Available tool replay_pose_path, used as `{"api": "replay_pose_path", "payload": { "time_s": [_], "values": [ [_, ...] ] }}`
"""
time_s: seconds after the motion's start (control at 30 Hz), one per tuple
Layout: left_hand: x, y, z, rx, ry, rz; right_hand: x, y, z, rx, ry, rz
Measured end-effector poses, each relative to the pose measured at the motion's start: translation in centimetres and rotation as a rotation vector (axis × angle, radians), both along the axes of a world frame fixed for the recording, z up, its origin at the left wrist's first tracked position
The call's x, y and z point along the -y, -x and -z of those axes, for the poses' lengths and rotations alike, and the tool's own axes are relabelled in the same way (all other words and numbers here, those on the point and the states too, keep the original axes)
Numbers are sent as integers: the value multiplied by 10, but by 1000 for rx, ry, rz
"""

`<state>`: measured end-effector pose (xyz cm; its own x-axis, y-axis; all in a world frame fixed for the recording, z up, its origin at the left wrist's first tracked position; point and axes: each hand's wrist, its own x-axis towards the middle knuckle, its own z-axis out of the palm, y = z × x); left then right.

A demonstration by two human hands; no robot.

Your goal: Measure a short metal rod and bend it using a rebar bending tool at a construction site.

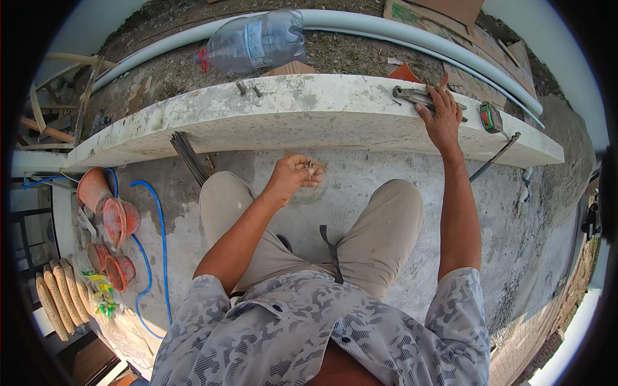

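Note:
My left hand (293,177) is above my knees, its fingers closed in a pinch. A small greyish bit shows at the fingertips, too small to name. My right hand (443,119) reaches to the top of a low concrete wall (309,96). There it closes over the handles of a pair of metal pincers (405,95), which lie on the wall with their jaws toward the left. Just right of this hand sits a green and black tape measure (491,117). Two short dark metal pieces (250,89) are on the wall farther left.
Thin dark rods (188,157) lean against the wall at left; a grey bar (494,157) leans at right. Beyond it lie a large plastic bottle (254,42) and long pale pipes (386,27). Orange buckets (120,217), a blue hose (161,238) and stacked bags (63,293) are at left.

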<state>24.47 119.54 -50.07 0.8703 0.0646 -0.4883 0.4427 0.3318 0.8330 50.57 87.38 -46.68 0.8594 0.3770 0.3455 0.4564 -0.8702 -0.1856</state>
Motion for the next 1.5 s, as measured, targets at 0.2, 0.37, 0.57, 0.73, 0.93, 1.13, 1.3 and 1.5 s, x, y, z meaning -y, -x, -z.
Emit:
{"api": "replay_pose_path", "payload": {
  "time_s": [0.2, 0.37, 0.57, 0.73, 0.93, 1.13, 1.3, 1.5],
  "values": [
    [10, -8, 28, -88, -263, 190, 8, 0, 4, 12, 25, 25],
    [13, -12, 62, -198, -364, 234, 5, -3, 4, 33, 6, 10],
    [27, -8, 120, -206, -405, 192, -4, 1, 1, 6, -44, 6],
    [49, -19, 109, -126, -465, 322, 0, 3, -2, 7, -56, 29],
    [68, -61, 8, 265, -620, 386, -5, 4, -5, -27, -154, 1],
    [71, -114, -77, 569, -798, 357, -3, 5, -22, 53, -111, 19],
    [103, -150, -117, 647, -885, 371, 36, 21, -25, 237, -284, 178],
    [151, -206, -123, 787, -1077, 412, 97, 105, 1, -314, -1326, 467]
  ]
}}
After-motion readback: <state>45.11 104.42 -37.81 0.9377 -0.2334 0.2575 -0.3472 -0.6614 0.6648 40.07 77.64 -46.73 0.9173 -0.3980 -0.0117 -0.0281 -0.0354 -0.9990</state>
